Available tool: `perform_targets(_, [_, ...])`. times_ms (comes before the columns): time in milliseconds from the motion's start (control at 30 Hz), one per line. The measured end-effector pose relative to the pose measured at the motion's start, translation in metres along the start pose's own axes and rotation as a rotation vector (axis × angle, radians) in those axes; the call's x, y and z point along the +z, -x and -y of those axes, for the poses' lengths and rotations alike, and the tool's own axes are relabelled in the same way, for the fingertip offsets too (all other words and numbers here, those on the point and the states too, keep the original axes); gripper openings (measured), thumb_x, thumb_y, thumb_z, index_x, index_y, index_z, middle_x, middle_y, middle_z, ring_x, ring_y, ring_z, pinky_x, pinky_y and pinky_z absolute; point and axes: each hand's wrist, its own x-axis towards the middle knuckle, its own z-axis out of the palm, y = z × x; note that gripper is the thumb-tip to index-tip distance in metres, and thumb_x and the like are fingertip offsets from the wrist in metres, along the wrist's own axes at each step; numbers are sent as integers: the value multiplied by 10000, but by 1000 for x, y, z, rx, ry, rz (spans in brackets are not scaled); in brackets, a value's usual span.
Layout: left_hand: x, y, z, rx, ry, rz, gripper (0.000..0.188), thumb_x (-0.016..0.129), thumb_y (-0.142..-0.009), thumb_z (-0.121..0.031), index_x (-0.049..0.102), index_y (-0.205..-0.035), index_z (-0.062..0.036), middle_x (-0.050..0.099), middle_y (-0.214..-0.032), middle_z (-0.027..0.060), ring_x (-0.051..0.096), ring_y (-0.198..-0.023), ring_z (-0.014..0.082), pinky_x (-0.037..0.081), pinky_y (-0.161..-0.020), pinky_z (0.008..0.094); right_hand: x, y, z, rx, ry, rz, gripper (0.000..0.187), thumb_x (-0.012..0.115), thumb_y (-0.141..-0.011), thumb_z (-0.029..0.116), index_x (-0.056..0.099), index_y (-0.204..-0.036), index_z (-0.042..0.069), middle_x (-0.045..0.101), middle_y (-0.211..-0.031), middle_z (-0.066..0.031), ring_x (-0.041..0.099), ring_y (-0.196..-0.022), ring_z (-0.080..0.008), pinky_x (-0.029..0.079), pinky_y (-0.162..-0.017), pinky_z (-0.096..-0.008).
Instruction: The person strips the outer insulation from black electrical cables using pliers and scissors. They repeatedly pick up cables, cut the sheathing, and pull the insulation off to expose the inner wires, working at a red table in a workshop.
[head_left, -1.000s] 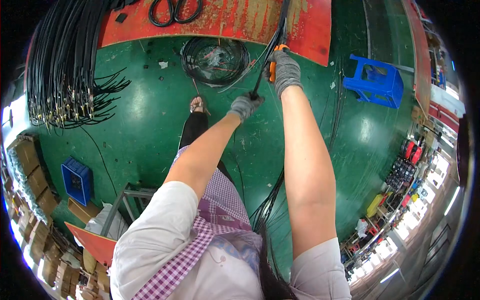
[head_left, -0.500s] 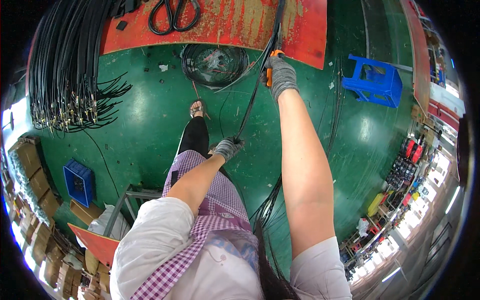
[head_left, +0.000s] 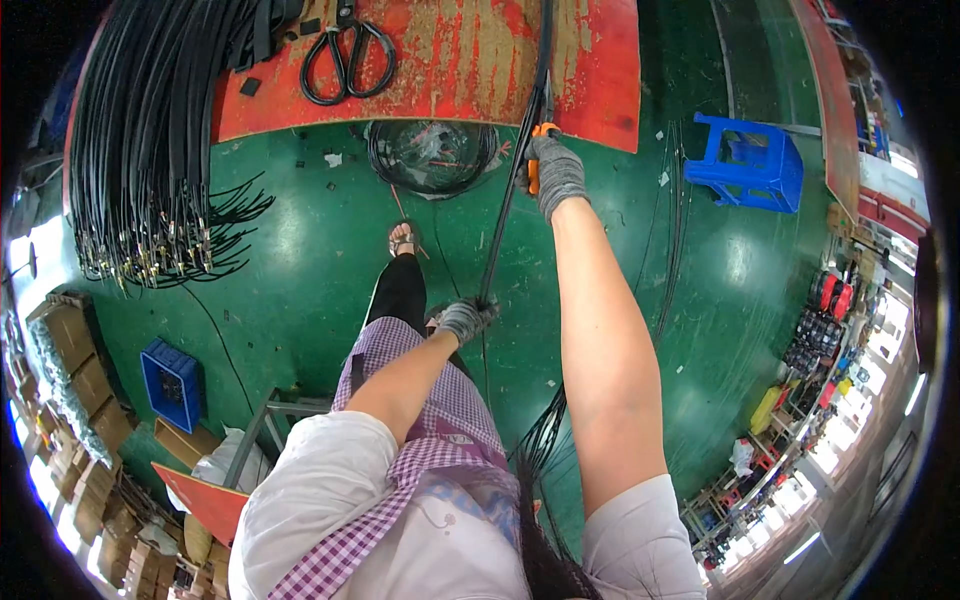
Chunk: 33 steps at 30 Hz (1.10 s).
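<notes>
Cable, thin, black and rubbery point(head_left: 505, 210), runs as a taut line through the upper middle of the frame, stretched between two grey-gloved hands. Its long axis slants steeply: from the lower end near the picture's centre it climbs up and slightly to the right, over the edge of the red, scuffed worktop point(head_left: 450, 60) and out of the top of the frame. The left hand point(head_left: 465, 318), in a grey knit glove, is clenched around the lower end of the cable just above the checked purple apron point(head_left: 430, 400). The right hand point(head_left: 553, 172), gloved the same, is closed on an orange-handled tool point(head_left: 537, 160) held right against the cable at the worktop's front edge; whether the fingers also pinch the cable itself I cannot tell.

Large black-handled scissors point(head_left: 348, 55) lie on the worktop at upper left of centre. A thick bundle of black cables with metal ends point(head_left: 150, 170) hangs down the left side of the frame. A coil of black wire in clear wrap point(head_left: 430, 155) lies on the green floor point(head_left: 300, 250) just below the worktop. A blue plastic stool point(head_left: 745, 160) stands at upper right, a blue plastic crate point(head_left: 172, 382) at lower left beside brown cardboard boxes point(head_left: 80, 370). Small red, black and yellow containers point(head_left: 820, 330) line the right rim.
</notes>
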Motion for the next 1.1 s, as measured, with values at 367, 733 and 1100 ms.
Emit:
perform_targets(367, [37,23,68,89,-78,-42,420,452,-758,-450,520,-929,-72,534,-883,95,492,-809,233,397,-716,339,-12,-20,-26,-201,149,12,279,460,-747,273,556,-707,15,546,-590,-99,538,-550,-220,437,-498,-349])
perform_targets(733, [-8,20,58,328,-188,33,407,448,-769,-434,574,-869,-60,595,-750,77,560,-671,234,425,-619,307,-11,-31,-25,-191,-14,-44,179,555,-673,219,488,-571,88,462,-483,-42,453,-377,-158,371,-325,-292])
perform_targets(1100, [-29,23,12,275,-193,-102,386,520,-735,-398,567,-898,-50,593,-711,110,571,-660,219,443,-633,316,-22,-71,-67,-666,324,30,206,525,-697,237,499,-574,74,482,-489,-66,467,-373,-181,380,-335,-311])
